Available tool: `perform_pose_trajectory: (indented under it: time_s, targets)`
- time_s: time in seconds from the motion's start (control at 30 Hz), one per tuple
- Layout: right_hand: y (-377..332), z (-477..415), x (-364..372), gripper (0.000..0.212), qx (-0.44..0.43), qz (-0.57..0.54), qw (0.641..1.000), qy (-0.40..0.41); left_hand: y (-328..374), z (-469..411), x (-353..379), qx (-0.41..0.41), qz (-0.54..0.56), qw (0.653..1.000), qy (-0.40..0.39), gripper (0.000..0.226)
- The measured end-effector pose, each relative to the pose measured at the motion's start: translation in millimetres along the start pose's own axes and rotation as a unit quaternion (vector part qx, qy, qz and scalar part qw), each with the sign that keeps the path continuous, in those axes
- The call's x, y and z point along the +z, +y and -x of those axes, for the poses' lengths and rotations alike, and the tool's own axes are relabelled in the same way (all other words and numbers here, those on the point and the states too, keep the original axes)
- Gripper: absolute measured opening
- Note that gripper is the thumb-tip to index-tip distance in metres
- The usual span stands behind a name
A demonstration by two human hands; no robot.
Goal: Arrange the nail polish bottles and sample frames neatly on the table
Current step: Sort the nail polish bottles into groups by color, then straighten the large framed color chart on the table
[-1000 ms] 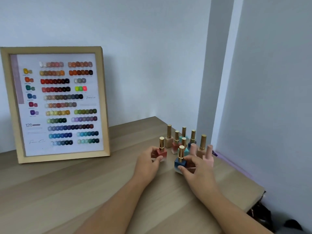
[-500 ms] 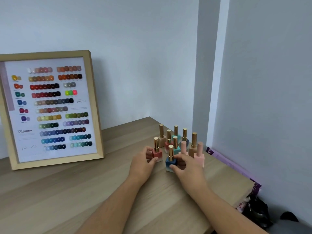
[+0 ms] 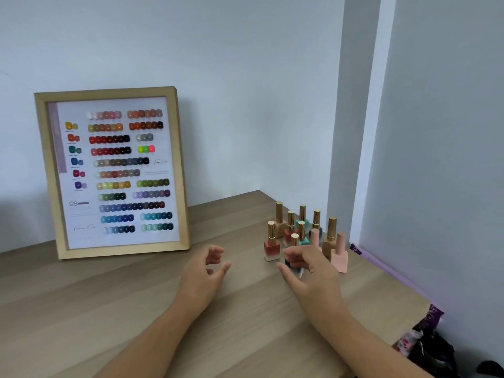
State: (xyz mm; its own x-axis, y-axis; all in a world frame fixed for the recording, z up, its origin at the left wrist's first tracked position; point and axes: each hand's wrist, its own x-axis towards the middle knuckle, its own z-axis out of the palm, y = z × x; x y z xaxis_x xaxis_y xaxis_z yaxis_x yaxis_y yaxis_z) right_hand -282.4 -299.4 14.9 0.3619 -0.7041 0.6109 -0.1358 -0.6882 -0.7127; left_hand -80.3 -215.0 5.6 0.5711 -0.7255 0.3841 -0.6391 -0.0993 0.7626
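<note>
Where the sample frame (image 3: 114, 170) stands upright, "128" reads.

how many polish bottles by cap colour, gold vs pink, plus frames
gold-capped bottles: 8
pink-capped bottles: 2
sample frame: 1
total: 11 (the right hand partly hides one blue gold-capped bottle)
</note>
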Motion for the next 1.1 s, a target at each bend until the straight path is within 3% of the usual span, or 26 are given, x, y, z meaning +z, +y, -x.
perform_pose_trajectory:
  time_s: [0.2, 0.37, 0.6, 0.8, 0.97, 1.1]
  targets:
    - [-19.9, -21.0, 61.7, 0.022, -0.006, -0.047, 0.995, -0.089, -48.4, 1.4, -77.1, -0.063, -0.036, 0.994, 0.082, 0.028]
    - [-23.0, -36.2, 138.5, 0.039, 0.082, -0.069, 0.981, -0.159, -98.7, 5.9, -132.3, -0.113, -0.088, 0.972, 0.186, 0.046]
    - [-8.6, -74.1, 200.0, 0.059, 0.108, -0.070, 0.982, -0.142, -145.8, -20.0, -162.5, -0.147, -0.071, 0.948, 0.272, 0.057]
    - [4.2, -101.5, 225.5, 0.053, 0.069, -0.101, 0.988, -0.099, -184.2, -56.2, -194.2, -0.156, -0.016, 0.932, 0.327, 0.068]
    - [9.3, -115.7, 237.3, 0.042, 0.018, -0.088, 0.993, -0.075, -201.5, -75.9, -210.2, -0.149, 0.028, 0.941, 0.302, 0.075]
    - [16.7, -124.2, 244.2, 0.039, 0.019, -0.086, 0.994, -0.065, -206.2, -86.4, -213.8, -0.157, 0.070, 0.944, 0.282, 0.059]
